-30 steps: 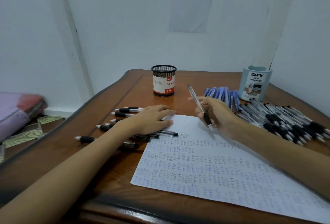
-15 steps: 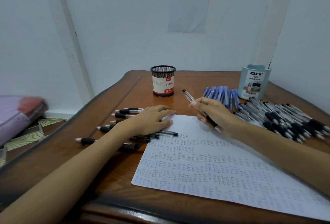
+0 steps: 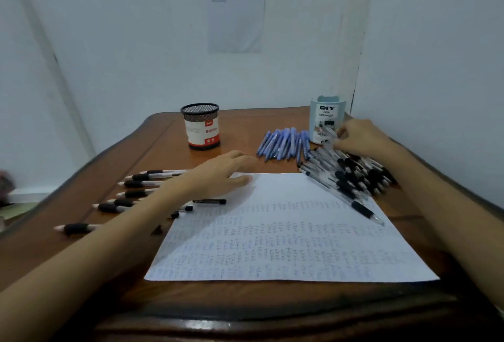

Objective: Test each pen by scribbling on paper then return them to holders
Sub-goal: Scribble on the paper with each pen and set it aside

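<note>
A white paper (image 3: 286, 232) covered in rows of scribbles lies on the wooden table (image 3: 245, 303). My left hand (image 3: 218, 175) rests flat on the paper's top left corner. My right hand (image 3: 357, 138) is at the far right, over the pile of clear pens with black grips (image 3: 351, 175), and its fingertips pinch a clear pen (image 3: 330, 135) just in front of the pale blue desk organizer (image 3: 324, 115). A black mesh pen holder (image 3: 200, 130) stands at the back centre. One clear pen (image 3: 362, 210) lies across the paper's right edge.
A row of blue pens (image 3: 283, 142) lies between the two holders. Several white pens with black grips (image 3: 136, 184) lie left of the paper, partly under my left forearm. Walls close the table in at the back and right. A printed sheet (image 3: 236, 11) hangs on the wall.
My right hand has lifted the pen off the paper and carried it right and back to the clear-pen pile by the blue organizer. My left hand stays on the paper.
</note>
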{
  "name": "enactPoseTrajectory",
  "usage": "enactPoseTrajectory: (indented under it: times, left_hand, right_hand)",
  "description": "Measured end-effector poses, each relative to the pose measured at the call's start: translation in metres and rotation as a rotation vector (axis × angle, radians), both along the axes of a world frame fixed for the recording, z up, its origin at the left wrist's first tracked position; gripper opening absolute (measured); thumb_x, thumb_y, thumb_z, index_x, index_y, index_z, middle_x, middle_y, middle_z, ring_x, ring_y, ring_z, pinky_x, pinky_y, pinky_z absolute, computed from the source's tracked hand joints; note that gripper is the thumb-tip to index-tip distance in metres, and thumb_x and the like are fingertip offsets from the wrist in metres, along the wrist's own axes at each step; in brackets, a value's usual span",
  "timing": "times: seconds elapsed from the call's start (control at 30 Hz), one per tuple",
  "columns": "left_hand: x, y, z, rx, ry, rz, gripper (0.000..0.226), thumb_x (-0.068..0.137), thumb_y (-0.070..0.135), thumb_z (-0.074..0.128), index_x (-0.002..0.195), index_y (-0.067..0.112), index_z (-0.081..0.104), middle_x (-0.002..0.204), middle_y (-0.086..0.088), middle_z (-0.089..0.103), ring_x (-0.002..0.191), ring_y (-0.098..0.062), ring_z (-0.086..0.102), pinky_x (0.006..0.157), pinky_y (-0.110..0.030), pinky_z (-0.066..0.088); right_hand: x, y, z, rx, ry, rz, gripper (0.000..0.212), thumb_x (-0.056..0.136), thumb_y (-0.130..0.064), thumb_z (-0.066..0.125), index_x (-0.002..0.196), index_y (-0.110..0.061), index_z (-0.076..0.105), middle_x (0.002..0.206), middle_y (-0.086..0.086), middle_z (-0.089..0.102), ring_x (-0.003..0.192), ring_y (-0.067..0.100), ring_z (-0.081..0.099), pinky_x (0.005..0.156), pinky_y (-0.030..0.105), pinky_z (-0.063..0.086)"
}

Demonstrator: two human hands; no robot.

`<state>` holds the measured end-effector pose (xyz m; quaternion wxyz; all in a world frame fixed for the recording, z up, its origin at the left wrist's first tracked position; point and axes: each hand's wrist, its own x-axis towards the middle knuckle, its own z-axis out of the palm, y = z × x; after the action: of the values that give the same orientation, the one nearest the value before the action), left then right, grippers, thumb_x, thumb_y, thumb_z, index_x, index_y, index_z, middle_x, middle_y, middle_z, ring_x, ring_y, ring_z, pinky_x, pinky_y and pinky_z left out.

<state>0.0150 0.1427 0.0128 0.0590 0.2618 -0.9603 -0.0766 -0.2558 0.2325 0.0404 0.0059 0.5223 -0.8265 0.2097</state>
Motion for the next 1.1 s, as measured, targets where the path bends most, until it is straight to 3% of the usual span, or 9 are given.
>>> enactPoseTrajectory:
  times: [0.23, 0.4, 0.5, 0.6, 0.77, 0.87, 0.97, 1.1]
  left_hand:
    - [-0.055, 0.024, -0.016, -0.034, -0.050, -0.099, 0.049, 0.099, 0.041, 0.034, 0.145, 0.025, 0.030, 0.149, 0.002, 0.030, 0.131, -0.014, 0.035, 0.107, -0.031, 0.033]
    - [-0.047, 0.025, -0.013, -0.023, -0.033, -0.082, 0.050, 0.099, 0.042, 0.031, 0.145, 0.023, 0.031, 0.148, 0.004, 0.030, 0.130, -0.012, 0.036, 0.104, -0.029, 0.034]
    - [-0.032, 0.018, -0.004, -0.027, 0.020, -0.020, 0.047, 0.099, 0.040, 0.034, 0.143, 0.024, 0.034, 0.147, 0.003, 0.031, 0.127, -0.012, 0.039, 0.102, -0.030, 0.037]
    - [-0.001, 0.010, 0.005, -0.020, 0.072, 0.100, 0.048, 0.098, 0.041, 0.035, 0.143, 0.023, 0.033, 0.148, 0.003, 0.031, 0.128, -0.015, 0.039, 0.102, -0.029, 0.034]
    - [0.068, -0.005, 0.011, -0.003, 0.103, 0.313, 0.045, 0.098, 0.036, 0.038, 0.140, 0.021, 0.037, 0.146, -0.002, 0.035, 0.127, -0.018, 0.040, 0.107, -0.036, 0.034]
    - [0.108, -0.004, 0.002, -0.013, 0.102, 0.389, 0.041, 0.098, 0.032, 0.039, 0.137, 0.018, 0.042, 0.142, -0.005, 0.040, 0.124, -0.019, 0.043, 0.106, -0.035, 0.035]
    - [0.137, 0.001, -0.014, -0.018, 0.083, 0.438, 0.041, 0.099, 0.030, 0.038, 0.137, 0.017, 0.043, 0.143, -0.005, 0.041, 0.128, -0.019, 0.040, 0.109, -0.035, 0.031]
    - [0.148, 0.007, -0.025, -0.017, 0.141, 0.446, 0.047, 0.099, 0.041, 0.032, 0.139, 0.019, 0.042, 0.145, -0.005, 0.040, 0.135, -0.018, 0.033, 0.112, -0.036, 0.025]
  right_hand:
    - [-0.012, 0.006, -0.011, 0.070, 0.152, -0.078, 0.039, 0.087, -0.040, 0.060, 0.106, -0.006, 0.063, 0.101, 0.014, 0.064, 0.090, 0.029, 0.060, 0.071, 0.033, 0.049]
    - [-0.007, 0.003, -0.011, 0.035, 0.252, -0.072, 0.030, 0.089, -0.034, 0.057, 0.104, -0.007, 0.063, 0.096, 0.011, 0.063, 0.088, 0.028, 0.060, 0.067, 0.030, 0.044]
    - [0.010, -0.001, -0.010, -0.050, 0.263, -0.043, 0.027, 0.089, -0.029, 0.056, 0.111, -0.015, 0.063, 0.107, 0.010, 0.064, 0.098, 0.029, 0.060, 0.072, 0.030, 0.041]
    - [0.044, -0.007, -0.008, -0.098, 0.207, 0.121, 0.023, 0.090, -0.027, 0.054, 0.110, -0.020, 0.062, 0.113, 0.007, 0.063, 0.105, 0.027, 0.057, 0.075, 0.030, 0.042]
    - [0.117, -0.022, -0.009, -0.031, 0.114, 0.535, 0.016, 0.089, -0.025, 0.058, 0.100, -0.019, 0.068, 0.094, -0.007, 0.063, 0.086, 0.010, 0.054, 0.065, 0.024, 0.039]
    - [0.161, -0.027, -0.011, 0.058, 0.039, 0.732, 0.021, 0.090, -0.036, 0.060, 0.101, -0.021, 0.067, 0.090, -0.010, 0.059, 0.083, 0.006, 0.055, 0.065, 0.019, 0.042]
    - [0.192, -0.029, -0.014, 0.193, 0.066, 0.802, 0.036, 0.083, -0.053, 0.061, 0.105, -0.024, 0.064, 0.091, -0.012, 0.058, 0.084, 0.005, 0.054, 0.071, 0.026, 0.045]
    - [0.197, -0.036, -0.012, 0.338, 0.065, 0.770, 0.029, 0.081, -0.043, 0.068, 0.101, -0.022, 0.064, 0.090, -0.012, 0.058, 0.088, 0.013, 0.059, 0.068, 0.024, 0.049]
